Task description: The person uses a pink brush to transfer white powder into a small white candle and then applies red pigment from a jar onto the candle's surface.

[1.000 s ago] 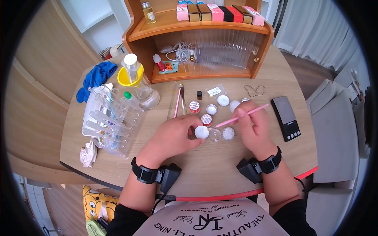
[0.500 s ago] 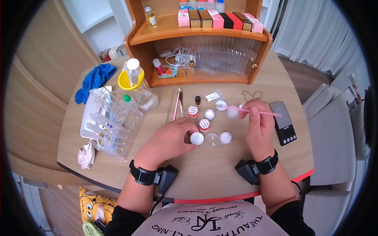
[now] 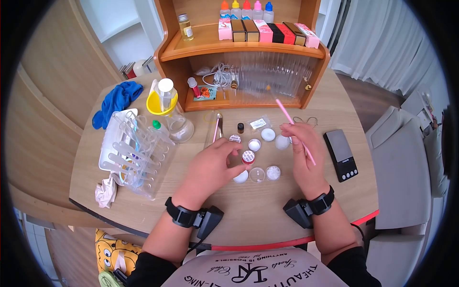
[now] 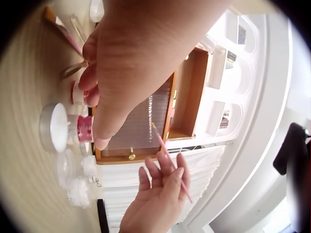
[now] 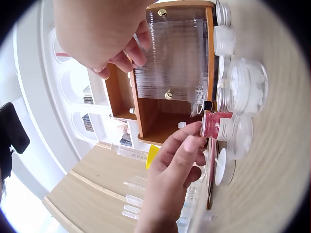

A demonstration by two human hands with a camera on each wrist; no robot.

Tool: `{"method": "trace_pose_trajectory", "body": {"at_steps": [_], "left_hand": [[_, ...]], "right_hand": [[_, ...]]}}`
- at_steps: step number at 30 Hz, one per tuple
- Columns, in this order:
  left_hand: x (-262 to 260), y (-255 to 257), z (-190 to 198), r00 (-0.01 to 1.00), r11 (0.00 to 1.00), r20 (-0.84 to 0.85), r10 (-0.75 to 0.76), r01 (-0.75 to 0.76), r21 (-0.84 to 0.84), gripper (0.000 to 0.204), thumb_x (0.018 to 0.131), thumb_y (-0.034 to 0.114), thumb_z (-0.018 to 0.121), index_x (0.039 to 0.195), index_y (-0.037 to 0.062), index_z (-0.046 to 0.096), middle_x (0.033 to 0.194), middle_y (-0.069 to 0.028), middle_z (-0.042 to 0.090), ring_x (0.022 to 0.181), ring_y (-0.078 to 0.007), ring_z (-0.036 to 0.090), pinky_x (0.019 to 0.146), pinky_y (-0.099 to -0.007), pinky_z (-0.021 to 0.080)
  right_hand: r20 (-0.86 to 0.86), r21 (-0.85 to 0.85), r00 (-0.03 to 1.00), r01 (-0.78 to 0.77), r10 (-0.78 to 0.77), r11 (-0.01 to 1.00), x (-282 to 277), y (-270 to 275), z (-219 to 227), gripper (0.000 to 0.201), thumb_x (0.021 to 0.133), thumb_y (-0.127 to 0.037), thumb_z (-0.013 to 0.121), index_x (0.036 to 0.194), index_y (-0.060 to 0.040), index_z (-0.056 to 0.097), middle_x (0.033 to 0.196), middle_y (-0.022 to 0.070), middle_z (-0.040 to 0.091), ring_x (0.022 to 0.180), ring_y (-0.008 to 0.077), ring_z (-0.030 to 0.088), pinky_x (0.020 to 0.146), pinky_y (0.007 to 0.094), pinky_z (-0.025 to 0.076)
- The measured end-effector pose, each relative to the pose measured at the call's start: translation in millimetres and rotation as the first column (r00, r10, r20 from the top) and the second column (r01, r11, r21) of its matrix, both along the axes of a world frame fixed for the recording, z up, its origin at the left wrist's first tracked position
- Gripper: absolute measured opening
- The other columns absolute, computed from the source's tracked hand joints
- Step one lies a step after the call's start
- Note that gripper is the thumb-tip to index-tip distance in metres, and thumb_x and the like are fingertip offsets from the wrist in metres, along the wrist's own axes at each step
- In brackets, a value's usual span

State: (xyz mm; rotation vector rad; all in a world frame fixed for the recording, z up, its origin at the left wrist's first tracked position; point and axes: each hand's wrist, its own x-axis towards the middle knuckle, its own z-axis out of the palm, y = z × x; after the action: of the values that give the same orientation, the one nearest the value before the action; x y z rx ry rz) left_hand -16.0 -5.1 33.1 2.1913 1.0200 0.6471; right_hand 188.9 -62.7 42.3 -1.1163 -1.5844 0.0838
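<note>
My right hand (image 3: 306,155) holds a slim pink brush (image 3: 286,111), its yellowish tip pointing up and away over the table. My left hand (image 3: 205,167) hovers at the near jars with thumb and fingers spread apart. Its fingertips are right beside a red jar (image 3: 248,157) with a printed label on top. Just below the left thumb sits a white tealight candle (image 3: 240,177), whose metal cup and wick show in the left wrist view. Beside it are a small clear dish (image 3: 257,175) with a few bits inside and a jar of white flakes (image 3: 273,172).
Behind the jars stand a metal tin (image 3: 254,145), another white tealight (image 3: 267,135) and a small dark bottle (image 3: 240,127). A black scale (image 3: 341,155) lies at right. A clear rack of droppers (image 3: 136,160) and a flask (image 3: 180,128) occupy the left, a wooden cabinet (image 3: 244,48) the back.
My left hand has let go of the white tealight and shifted toward the red jar, fingers spreading. My right hand has drawn the brush away from the tealight and swung its tip upward.
</note>
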Motion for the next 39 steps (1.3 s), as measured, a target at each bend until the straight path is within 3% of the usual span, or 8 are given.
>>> {"method": "trace_pose_trajectory", "body": {"at_steps": [2, 5, 9, 12, 14, 18, 25, 39], "left_hand": [[5.9, 0.9, -10.2, 0.999, 0.984, -0.033, 0.026, -0.020, 0.179, 0.039, 0.068, 0.022, 0.077, 0.102, 0.0069, 0.062, 0.088, -0.0040, 0.058, 0.063, -0.0155, 0.056, 0.058, -0.0285, 0.047], [9.7, 2.8, -18.9, 0.998, 0.959, -0.058, 0.031, -0.014, 0.283, 0.036, 0.069, 0.021, 0.076, 0.098, 0.0062, 0.062, 0.088, -0.0042, 0.059, 0.065, -0.0168, 0.058, 0.059, -0.0295, 0.047], [11.9, 0.2, -12.1, 0.999, 0.957, -0.011, 0.045, -0.040, 0.288, 0.032, 0.070, 0.018, 0.074, 0.096, 0.0052, 0.061, 0.092, -0.0056, 0.060, 0.071, -0.0186, 0.061, 0.062, -0.0297, 0.050], [13.3, -4.6, -3.9, 0.995, 0.983, 0.088, 0.045, -0.060, 0.174, 0.030, 0.070, 0.013, 0.073, 0.095, 0.0050, 0.059, 0.094, -0.0078, 0.061, 0.074, -0.0209, 0.062, 0.067, -0.0293, 0.052], [13.2, -9.9, 5.0, 0.989, 0.994, 0.145, -0.037, 0.022, 0.103, 0.034, 0.067, 0.006, 0.072, 0.098, 0.0038, 0.057, 0.099, -0.0113, 0.060, 0.079, -0.0226, 0.063, 0.070, -0.0289, 0.053], [16.5, -12.7, 5.2, 0.978, 0.965, 0.188, -0.089, 0.038, 0.258, 0.032, 0.065, 0.009, 0.072, 0.092, 0.0056, 0.056, 0.090, -0.0086, 0.058, 0.081, -0.0273, 0.059, 0.067, -0.0339, 0.049], [17.5, -11.8, 1.6, 0.953, 0.935, 0.271, -0.137, 0.034, 0.354, 0.031, 0.064, 0.008, 0.072, 0.090, 0.0047, 0.055, 0.089, -0.0095, 0.056, 0.078, -0.0270, 0.058, 0.066, -0.0332, 0.049], [15.1, -12.4, 1.6, 0.951, 0.942, 0.299, -0.074, -0.032, 0.333, 0.031, 0.062, 0.008, 0.073, 0.086, 0.0037, 0.055, 0.082, -0.0100, 0.052, 0.071, -0.0256, 0.056, 0.062, -0.0333, 0.047]], "right_hand": [[0.007, -0.018, 1.000, 0.003, -0.003, 1.000, -2.0, -0.4, -0.8, 0.019, 0.086, -0.002, 0.053, 0.104, -0.0044, 0.060, 0.093, 0.0115, 0.062, 0.083, 0.0267, 0.057, 0.074, 0.0333, 0.045], [0.051, -0.047, 0.999, 0.004, -0.001, 0.999, -3.8, -0.4, -0.4, 0.019, 0.085, -0.003, 0.056, 0.103, -0.0051, 0.060, 0.092, 0.0100, 0.063, 0.083, 0.0267, 0.058, 0.074, 0.0348, 0.046], [0.241, -0.061, 0.971, 0.021, -0.005, 0.998, -5.6, 0.6, 1.1, 0.023, 0.080, -0.011, 0.065, 0.102, -0.0063, 0.060, 0.093, 0.0100, 0.063, 0.082, 0.0261, 0.059, 0.073, 0.0346, 0.047], [0.156, -0.190, 0.984, -0.056, 0.086, 0.980, -13.8, -1.9, -1.3, 0.029, 0.075, -0.016, 0.071, 0.101, -0.0072, 0.060, 0.091, 0.0099, 0.061, 0.081, 0.0251, 0.059, 0.071, 0.0333, 0.047], [0.099, -0.265, 0.986, -0.107, 0.137, 0.958, -18.5, -4.6, 0.3, 0.030, 0.074, -0.017, 0.072, 0.100, -0.0070, 0.061, 0.090, 0.0097, 0.061, 0.081, 0.0247, 0.059, 0.070, 0.0324, 0.048], [0.039, -0.348, 0.982, -0.161, 0.186, 0.923, -20.0, -8.2, 3.7, 0.029, 0.073, -0.014, 0.073, 0.098, -0.0057, 0.061, 0.086, 0.0090, 0.059, 0.078, 0.0231, 0.060, 0.066, 0.0309, 0.049], [-0.006, -0.257, 0.982, -0.182, 0.187, 0.949, -22.2, -9.0, 0.8, 0.024, 0.074, -0.010, 0.071, 0.095, -0.0033, 0.062, 0.083, 0.0098, 0.060, 0.072, 0.0225, 0.060, 0.062, 0.0297, 0.049], [0.243, -0.063, 0.961, -0.122, 0.134, 0.991, -19.8, -6.7, 7.4, 0.021, 0.068, -0.010, 0.073, 0.086, -0.0075, 0.063, 0.082, 0.0045, 0.061, 0.075, 0.0234, 0.058, 0.062, 0.0326, 0.047]]}}
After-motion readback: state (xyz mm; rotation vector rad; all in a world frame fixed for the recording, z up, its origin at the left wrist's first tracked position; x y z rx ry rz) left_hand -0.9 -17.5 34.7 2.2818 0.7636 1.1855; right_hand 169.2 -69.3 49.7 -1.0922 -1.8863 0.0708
